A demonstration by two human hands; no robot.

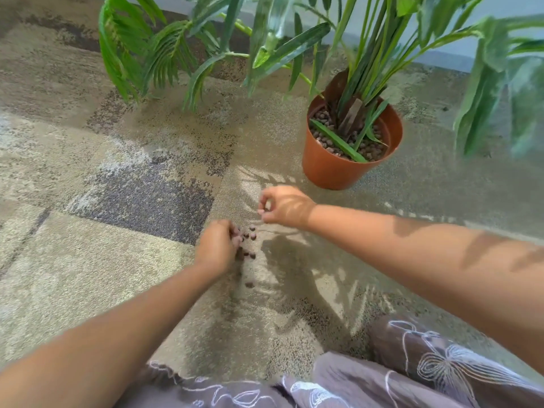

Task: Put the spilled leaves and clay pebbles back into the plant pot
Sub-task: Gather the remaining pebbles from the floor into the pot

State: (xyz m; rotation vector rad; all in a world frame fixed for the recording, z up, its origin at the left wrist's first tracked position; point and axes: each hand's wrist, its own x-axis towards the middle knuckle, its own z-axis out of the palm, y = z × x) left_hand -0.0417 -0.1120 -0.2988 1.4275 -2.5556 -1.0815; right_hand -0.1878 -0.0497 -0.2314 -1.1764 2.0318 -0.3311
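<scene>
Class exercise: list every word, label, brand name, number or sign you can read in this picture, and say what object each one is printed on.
None: no readable text shows anywhere.
The orange plant pot has a plain wall with no label or number.
The purple garment carries only white line drawings of flowers, no lettering.
The carpet is mottled, without signs.
</scene>
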